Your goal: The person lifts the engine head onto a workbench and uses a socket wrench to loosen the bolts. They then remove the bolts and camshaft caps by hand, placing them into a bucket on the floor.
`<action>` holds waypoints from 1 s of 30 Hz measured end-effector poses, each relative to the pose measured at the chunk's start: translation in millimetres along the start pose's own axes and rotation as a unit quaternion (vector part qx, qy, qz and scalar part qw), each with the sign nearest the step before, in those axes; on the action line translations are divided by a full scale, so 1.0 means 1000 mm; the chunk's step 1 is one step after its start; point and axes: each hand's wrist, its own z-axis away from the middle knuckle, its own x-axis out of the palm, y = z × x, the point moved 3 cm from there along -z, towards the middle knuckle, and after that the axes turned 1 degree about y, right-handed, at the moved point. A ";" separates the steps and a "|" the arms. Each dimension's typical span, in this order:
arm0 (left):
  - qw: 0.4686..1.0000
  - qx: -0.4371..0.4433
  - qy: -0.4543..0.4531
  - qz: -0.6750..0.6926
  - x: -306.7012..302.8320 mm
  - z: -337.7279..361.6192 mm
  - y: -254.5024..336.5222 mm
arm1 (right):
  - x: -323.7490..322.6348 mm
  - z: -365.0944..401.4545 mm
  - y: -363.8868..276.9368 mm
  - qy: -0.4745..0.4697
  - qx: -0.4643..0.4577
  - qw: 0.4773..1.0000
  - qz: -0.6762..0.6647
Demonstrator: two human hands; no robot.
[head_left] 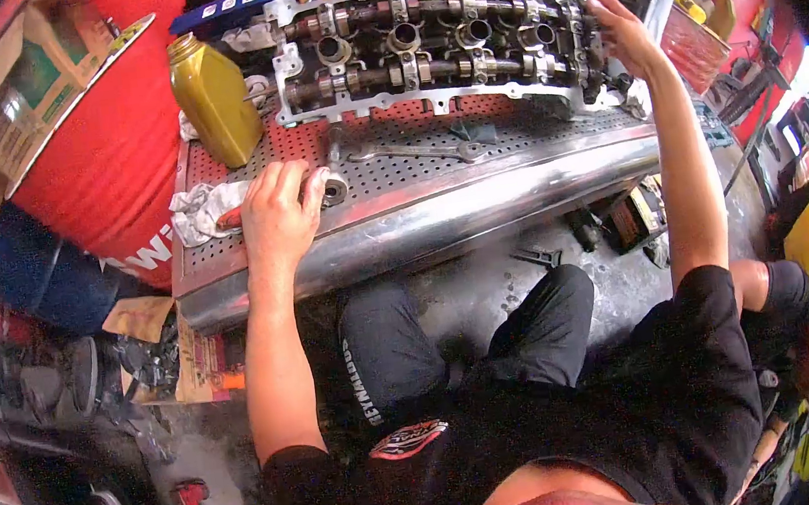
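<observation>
- Head view, surface: a metal workbench (401, 221) with a perforated top and a rounded, shiny front edge runs across the middle, in front of the person's knees.
- Head view, on the bench: an engine cylinder head (409, 74), its shafts exposed, lies lengthwise along the far side. A gold bottle (216, 104) stands tilted in view to its left. A double-ended wrench (418, 153) lies in front of it, and a white rag (200, 208) is bunched near the left end.
- Head view, room: a red drum (97, 178) with white lettering stands left of the bench, with a dark blue drum (46, 273) nearby. Cardboard shows at upper left, and grey floor (616, 268) below the bench. Part of another person (779, 295) is at the right.
- Head view, left hand (282, 210): low over the bench front, fingers bent, just beside a metal ring (333, 192). Whether it grips anything cannot be told, since the palm is hidden.
- Head view, right hand (627, 36): loosely spread, fingers extended at the cylinder head's right end, apparently touching it.
</observation>
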 end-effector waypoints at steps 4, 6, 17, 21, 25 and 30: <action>1.000 -0.007 -0.001 0.011 0.003 -0.001 0.000 | -0.014 0.016 0.017 -0.083 -0.070 0.994 0.030; 1.000 -0.005 0.000 -0.004 0.005 -0.002 -0.001 | -0.007 0.032 0.018 -0.016 -0.074 0.997 -0.015; 0.972 0.221 0.080 0.000 0.033 -0.097 0.116 | 0.061 0.063 0.007 0.398 -0.381 0.741 0.383; 0.951 0.287 0.104 0.040 0.054 -0.166 0.186 | 0.069 0.066 0.000 0.344 -0.409 0.699 0.475; 0.937 0.344 0.063 0.003 0.112 -0.247 0.228 | 0.066 0.066 -0.004 0.370 -0.402 0.736 0.399; 0.938 0.279 -0.169 -0.118 0.165 -0.303 0.258 | 0.064 0.063 0.000 0.372 -0.402 0.723 0.421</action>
